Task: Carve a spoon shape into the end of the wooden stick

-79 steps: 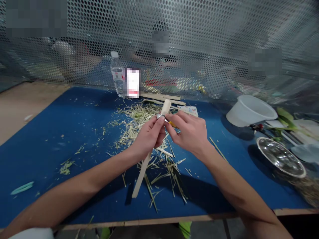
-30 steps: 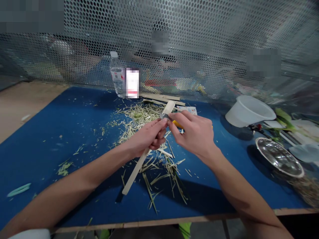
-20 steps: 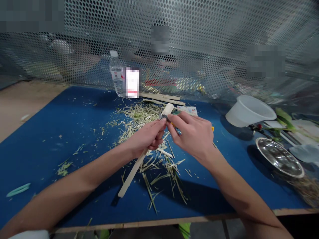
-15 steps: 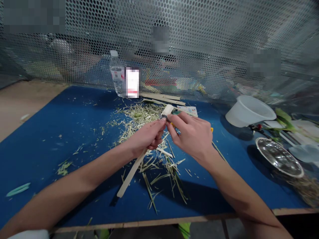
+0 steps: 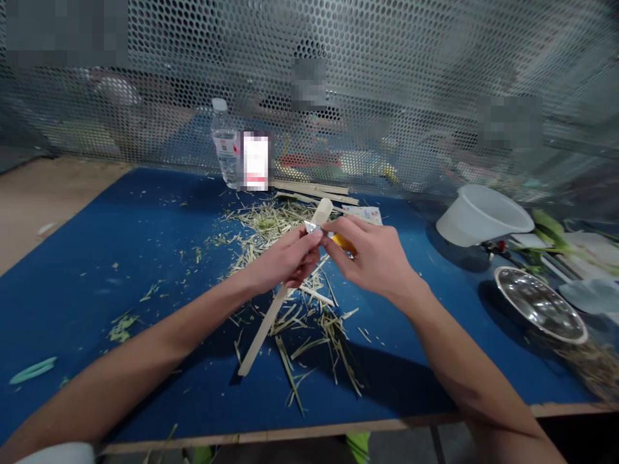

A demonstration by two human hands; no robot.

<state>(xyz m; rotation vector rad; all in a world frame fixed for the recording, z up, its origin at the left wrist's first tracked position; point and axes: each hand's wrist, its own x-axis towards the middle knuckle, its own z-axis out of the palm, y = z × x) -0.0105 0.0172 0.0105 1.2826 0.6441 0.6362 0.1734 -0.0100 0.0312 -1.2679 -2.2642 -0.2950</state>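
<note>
My left hand is closed around a pale, flat bamboo strip. The strip slants from its rounded far tip down toward the table's near edge. In my right hand is a utility knife with a yellow handle, mostly covered by the fingers. Its bright pointed blade lies across the strip just below the tip. My left thumb rests against the blade, close to the right fingertips. Beneath both hands, thin shavings are heaped and scattered over the blue table top.
A water bottle and a lit phone stand by the perforated metal screen. More bamboo strips lie behind the shavings. On the right are a white plastic tub and a steel bowl. A teal loop lies at left.
The blade has turned and now shows its bright flat side. The strip's near end has shifted slightly right and away from me. Both hands keep their hold.
</note>
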